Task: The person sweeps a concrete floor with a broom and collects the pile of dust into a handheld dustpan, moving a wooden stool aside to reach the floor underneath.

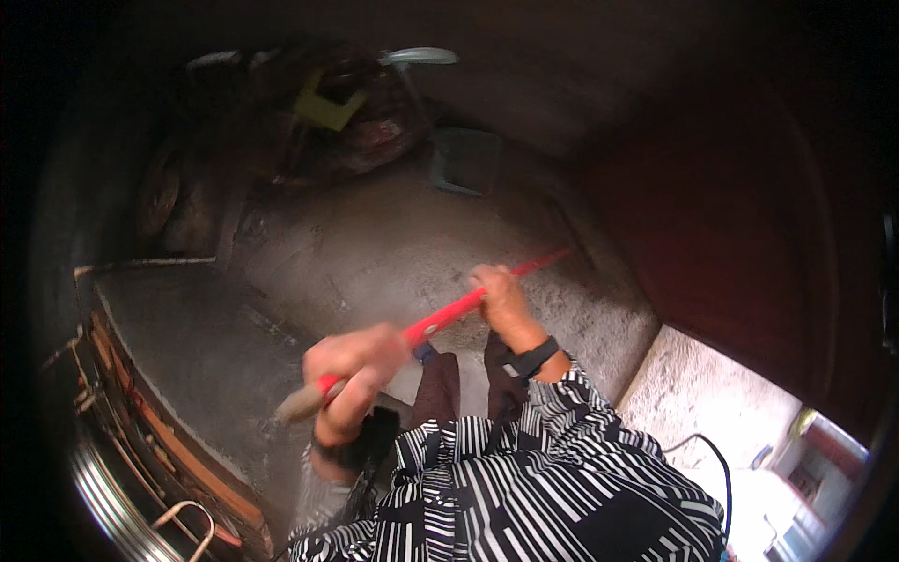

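Note:
My left hand (362, 369), somewhat blurred, grips a red pole (449, 313) near its upper end, where a pale tan end piece sticks out beyond the fist. Further along the same pole, my right hand (502, 298) is closed around it, with a dark band on the wrist. The pole slants away over the rough floor (393, 260) towards the right; its far end fades into shadow, so what it carries there cannot be seen. My feet are below the hands, partly hidden.
A pale bin or container (467, 161) stands ahead by the wall, near a dark heap with a yellow piece (330, 105). At left lie a dark grey surface (189, 337) and a wooden edge (175, 435). A dark red door-like panel (723, 246) rises at right, beside a bright opening.

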Demonstrator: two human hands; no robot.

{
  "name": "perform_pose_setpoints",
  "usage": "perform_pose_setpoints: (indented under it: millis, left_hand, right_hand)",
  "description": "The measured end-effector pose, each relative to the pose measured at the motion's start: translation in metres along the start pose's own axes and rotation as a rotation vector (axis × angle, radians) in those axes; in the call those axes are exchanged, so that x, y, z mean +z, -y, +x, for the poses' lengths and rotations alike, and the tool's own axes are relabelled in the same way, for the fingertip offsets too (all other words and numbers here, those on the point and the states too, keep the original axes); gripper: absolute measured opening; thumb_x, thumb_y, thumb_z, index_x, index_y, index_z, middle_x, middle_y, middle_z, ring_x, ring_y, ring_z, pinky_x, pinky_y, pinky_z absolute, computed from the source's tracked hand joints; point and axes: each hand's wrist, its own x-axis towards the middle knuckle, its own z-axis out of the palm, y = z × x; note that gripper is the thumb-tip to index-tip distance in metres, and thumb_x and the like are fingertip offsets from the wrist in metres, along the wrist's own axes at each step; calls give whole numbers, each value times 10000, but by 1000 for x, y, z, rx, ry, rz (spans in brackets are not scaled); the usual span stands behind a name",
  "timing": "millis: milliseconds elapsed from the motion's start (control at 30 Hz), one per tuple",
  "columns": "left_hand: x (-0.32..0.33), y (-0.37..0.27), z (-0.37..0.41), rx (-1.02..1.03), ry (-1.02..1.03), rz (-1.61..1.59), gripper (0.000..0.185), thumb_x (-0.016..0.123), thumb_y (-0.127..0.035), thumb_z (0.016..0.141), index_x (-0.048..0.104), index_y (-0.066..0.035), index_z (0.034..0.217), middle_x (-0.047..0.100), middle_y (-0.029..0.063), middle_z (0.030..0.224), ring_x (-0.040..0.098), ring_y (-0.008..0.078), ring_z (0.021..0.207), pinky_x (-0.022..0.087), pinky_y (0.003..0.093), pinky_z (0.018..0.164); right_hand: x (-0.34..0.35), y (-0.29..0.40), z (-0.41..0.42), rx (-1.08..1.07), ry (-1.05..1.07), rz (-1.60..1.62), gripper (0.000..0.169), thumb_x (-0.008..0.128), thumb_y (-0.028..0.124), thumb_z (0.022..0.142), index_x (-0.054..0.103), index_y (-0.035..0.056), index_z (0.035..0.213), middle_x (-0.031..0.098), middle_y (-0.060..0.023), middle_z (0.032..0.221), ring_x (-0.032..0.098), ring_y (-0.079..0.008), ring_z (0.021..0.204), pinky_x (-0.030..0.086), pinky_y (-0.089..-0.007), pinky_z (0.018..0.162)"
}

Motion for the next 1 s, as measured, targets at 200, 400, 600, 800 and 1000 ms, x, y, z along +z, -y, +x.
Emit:
perform_pose_setpoints:
  millis: [200,400,600,800,1000]
  left_hand:
    - [-109,-50,-37,-58,72,224,331,583,-144,785,386,-31,544,399,46,489,378,195,446,407,364,540]
    - [-161,-140,-53,154,-29,446,387,619,-166,825,386,-59,535,414,42,485,391,193,418,373,350,479]
    - [-221,-145,-91,168,-210,308,396,578,-248,877,445,-9,590,443,62,550,455,182,519,353,323,504]
    - [-225,-112,-86,30,-233,398,337,593,-163,854,435,22,621,461,74,594,448,199,571,397,328,595]
    - [-176,-166,-88,168,-258,642,477,590,-281,940,372,-68,573,390,24,522,373,176,473,331,330,510]
  right_hand:
    - [156,57,5,-93,136,114,174,552,203,920,624,49,886,636,-169,856,587,-412,803,485,-493,742]
    - [221,225,74,-345,351,399,100,622,145,852,620,61,909,664,-141,893,608,-388,823,503,-475,740]
    - [221,224,76,-354,242,102,84,656,119,813,624,97,887,665,-124,859,620,-374,844,513,-486,712]
    - [270,198,87,-347,348,152,103,660,152,820,631,82,890,659,-157,843,623,-395,836,517,-489,731]
    - [257,272,62,-483,470,527,382,711,186,816,589,87,1164,639,-180,1116,584,-387,1082,491,-472,898]
